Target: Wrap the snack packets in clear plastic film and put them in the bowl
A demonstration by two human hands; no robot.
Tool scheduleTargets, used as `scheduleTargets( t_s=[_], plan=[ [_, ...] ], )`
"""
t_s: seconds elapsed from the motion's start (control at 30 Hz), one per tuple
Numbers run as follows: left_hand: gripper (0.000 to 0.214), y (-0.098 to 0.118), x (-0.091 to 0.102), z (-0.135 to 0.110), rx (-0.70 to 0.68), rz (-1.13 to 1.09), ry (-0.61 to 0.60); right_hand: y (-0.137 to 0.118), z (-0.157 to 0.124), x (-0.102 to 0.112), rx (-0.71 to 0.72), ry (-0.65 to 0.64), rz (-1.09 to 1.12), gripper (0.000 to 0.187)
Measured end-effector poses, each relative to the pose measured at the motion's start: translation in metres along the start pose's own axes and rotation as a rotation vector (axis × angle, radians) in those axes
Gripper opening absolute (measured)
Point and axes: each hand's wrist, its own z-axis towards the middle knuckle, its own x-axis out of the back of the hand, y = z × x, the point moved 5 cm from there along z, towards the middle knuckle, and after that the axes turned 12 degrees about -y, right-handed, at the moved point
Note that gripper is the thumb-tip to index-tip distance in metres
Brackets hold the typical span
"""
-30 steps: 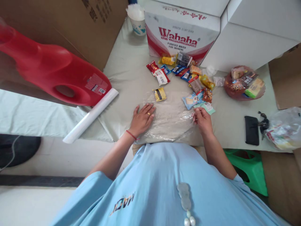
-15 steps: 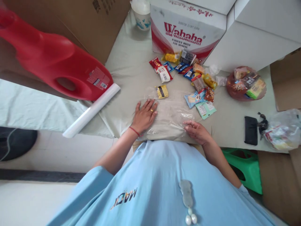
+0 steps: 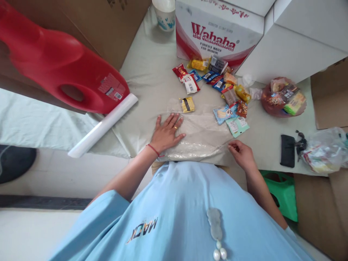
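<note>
A sheet of clear plastic film [image 3: 201, 139] lies across the cloth in front of me. My left hand [image 3: 166, 133] rests flat on its left part, fingers stretched out. The film's right edge runs to my right hand [image 3: 240, 154], whose thumb and fingers are pinched on its corner. Just beyond my left fingertips, a small yellow snack packet [image 3: 187, 104] sits at the film's far side. Past my right hand are a mint-green packet [image 3: 237, 126] and a light-blue packet [image 3: 223, 114].
More wrapped snacks [image 3: 217, 78] are heaped before the Wahaha carton [image 3: 217, 32]. A bowl of snacks [image 3: 268, 108], black phone [image 3: 287, 150] and plastic bag [image 3: 326, 148] are on the right. A red jug [image 3: 89, 69], white roll [image 3: 104, 125] and paper cup [image 3: 165, 18] stand left and back.
My right hand has moved to the right, drawing the film's edge along, so the film lies wider and straighter. My left hand stays flat, its thumb spread a little more.
</note>
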Motion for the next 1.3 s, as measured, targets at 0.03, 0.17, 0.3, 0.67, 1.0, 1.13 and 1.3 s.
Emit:
scheduleTargets(
  t_s=[0.03,0.17,0.3,0.67,1.0,1.13,1.3],
  plan=[
    [0.075,0.0,0.0,0.0,0.0,0.005,-0.002,-0.007,-0.004,0.004,0.062,0.077,-0.055,0.03],
    [0.075,0.001,0.0,-0.001,-0.002,0.029,-0.002,-0.038,-0.007,-0.017,0.36,-0.092,-0.294,0.032],
    [0.073,0.002,0.001,-0.002,-0.013,0.019,0.027,-0.027,-0.002,-0.041,0.347,-0.344,-0.487,0.031],
    [0.082,0.001,-0.002,-0.004,-0.055,0.068,-0.043,-0.007,-0.043,-0.001,0.273,-0.393,-0.178,0.024],
    [0.068,-0.002,0.0,-0.01,-0.101,0.029,-0.056,-0.065,0.065,-0.064,0.543,-0.111,-0.531,0.055],
    [0.062,-0.005,0.0,-0.01,0.004,0.008,0.013,-0.023,0.045,-0.068,0.478,-0.061,-0.54,0.055],
    [0.063,0.0,-0.001,-0.009,0.016,0.026,0.035,-0.004,0.013,-0.046,0.526,-0.062,-0.348,0.043]
  ],
)
